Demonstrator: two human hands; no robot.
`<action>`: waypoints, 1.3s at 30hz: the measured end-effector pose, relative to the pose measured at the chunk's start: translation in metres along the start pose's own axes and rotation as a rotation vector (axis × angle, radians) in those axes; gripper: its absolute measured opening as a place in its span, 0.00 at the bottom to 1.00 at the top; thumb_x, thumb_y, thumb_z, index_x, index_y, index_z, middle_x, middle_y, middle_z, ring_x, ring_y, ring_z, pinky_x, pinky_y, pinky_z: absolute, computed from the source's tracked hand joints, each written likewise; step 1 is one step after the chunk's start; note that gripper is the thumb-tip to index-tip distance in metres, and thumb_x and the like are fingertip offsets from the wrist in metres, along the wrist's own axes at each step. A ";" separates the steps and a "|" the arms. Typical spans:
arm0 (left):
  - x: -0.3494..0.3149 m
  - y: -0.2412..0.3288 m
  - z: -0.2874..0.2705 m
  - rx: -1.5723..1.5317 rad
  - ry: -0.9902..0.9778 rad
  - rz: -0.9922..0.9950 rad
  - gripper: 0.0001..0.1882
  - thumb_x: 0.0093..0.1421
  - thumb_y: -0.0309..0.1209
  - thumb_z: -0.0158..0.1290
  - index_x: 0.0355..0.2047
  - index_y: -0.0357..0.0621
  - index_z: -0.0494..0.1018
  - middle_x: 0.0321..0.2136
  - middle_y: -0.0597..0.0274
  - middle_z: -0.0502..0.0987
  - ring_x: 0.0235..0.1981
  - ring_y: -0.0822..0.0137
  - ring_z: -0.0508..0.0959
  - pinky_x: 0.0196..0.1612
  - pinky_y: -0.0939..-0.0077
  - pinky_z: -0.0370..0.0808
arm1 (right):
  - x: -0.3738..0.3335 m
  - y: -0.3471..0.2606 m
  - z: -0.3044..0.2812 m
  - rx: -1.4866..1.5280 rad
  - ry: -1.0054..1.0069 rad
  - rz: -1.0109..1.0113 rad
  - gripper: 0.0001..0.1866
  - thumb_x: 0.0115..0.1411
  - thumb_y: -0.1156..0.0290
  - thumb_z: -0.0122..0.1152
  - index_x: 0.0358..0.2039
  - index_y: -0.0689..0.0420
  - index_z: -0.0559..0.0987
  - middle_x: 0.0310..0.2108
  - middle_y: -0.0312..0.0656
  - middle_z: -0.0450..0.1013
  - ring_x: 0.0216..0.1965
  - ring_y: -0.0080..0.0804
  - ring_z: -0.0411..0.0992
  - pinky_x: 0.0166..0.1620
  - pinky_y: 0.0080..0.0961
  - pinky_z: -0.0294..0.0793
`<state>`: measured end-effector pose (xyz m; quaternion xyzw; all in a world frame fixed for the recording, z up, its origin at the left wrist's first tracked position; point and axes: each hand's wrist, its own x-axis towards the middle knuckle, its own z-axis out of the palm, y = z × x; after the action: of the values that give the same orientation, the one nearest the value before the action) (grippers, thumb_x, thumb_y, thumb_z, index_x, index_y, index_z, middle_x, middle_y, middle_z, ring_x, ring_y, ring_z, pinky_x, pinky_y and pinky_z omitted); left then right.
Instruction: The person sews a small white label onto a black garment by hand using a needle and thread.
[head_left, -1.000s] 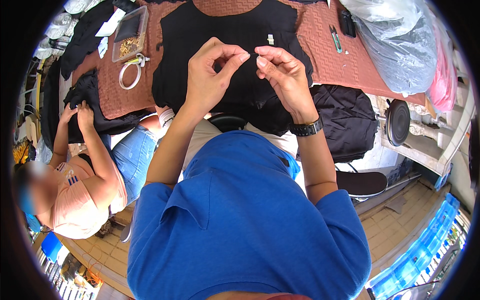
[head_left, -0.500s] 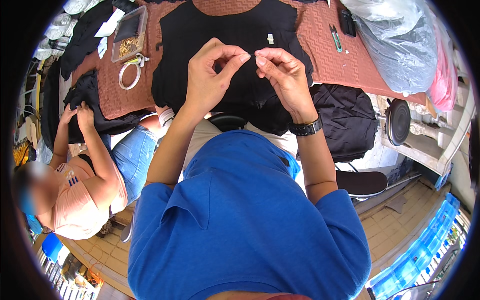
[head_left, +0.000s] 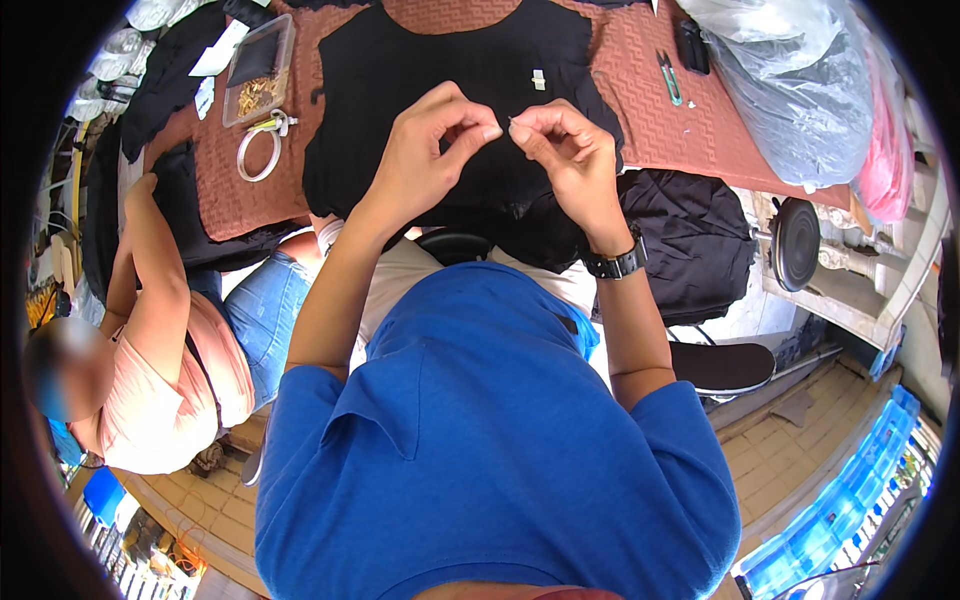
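My left hand [head_left: 430,145] is closed in a pinch, thumb against forefinger. Facing it across a small gap, my right hand [head_left: 572,150] pinches too, with a tiny dark speck showing at its fingertips. Whatever either pinch holds is too small to name. Both hands are raised over a black garment [head_left: 455,62] spread on the table, its curved neckline at the far side. A small pale label [head_left: 538,79] lies on the garment beyond my right hand.
On the brown-covered table [head_left: 650,130] are thread snips [head_left: 669,78], a dark case [head_left: 693,45], a clear box of gold-coloured pieces [head_left: 258,95] and a white ring [head_left: 258,157]. Plastic bags [head_left: 790,90] stand right; a co-worker [head_left: 165,390] sits left; black cloth [head_left: 690,240] hangs near my right arm.
My hands have shifted slightly, both still pinching, with the fingertips a little lower. The co-worker at left has moved both arms and leans differently.
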<state>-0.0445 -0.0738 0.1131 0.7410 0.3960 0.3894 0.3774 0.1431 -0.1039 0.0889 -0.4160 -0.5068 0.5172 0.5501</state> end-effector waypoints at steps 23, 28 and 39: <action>0.000 -0.004 0.005 -0.113 -0.093 -0.063 0.05 0.59 0.26 0.60 0.34 0.38 0.79 0.26 0.67 0.70 0.26 0.76 0.68 0.30 0.80 0.66 | -0.005 0.020 -0.002 0.058 0.054 0.020 0.02 0.60 0.80 0.64 0.34 0.63 0.81 0.32 0.32 0.70 0.32 0.15 0.69 0.35 0.14 0.69; -0.005 -0.009 0.012 -0.114 0.073 -0.054 0.07 0.58 0.26 0.61 0.37 0.40 0.79 0.24 0.71 0.64 0.25 0.78 0.63 0.29 0.82 0.63 | -0.009 0.023 0.007 0.087 0.103 0.028 0.03 0.60 0.80 0.64 0.35 0.64 0.80 0.32 0.33 0.69 0.31 0.16 0.68 0.33 0.15 0.69; -0.013 -0.016 0.043 -0.418 0.326 -0.278 0.04 0.58 0.25 0.63 0.34 0.43 0.84 0.21 0.78 0.59 0.23 0.83 0.55 0.25 0.85 0.54 | -0.012 0.027 0.035 -0.032 0.274 -0.203 0.02 0.61 0.83 0.61 0.35 0.67 0.78 0.36 0.37 0.69 0.34 0.17 0.70 0.36 0.15 0.71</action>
<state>-0.0164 -0.0897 0.0778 0.5136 0.4605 0.5209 0.5028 0.1055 -0.1145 0.0656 -0.4380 -0.4748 0.3892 0.6567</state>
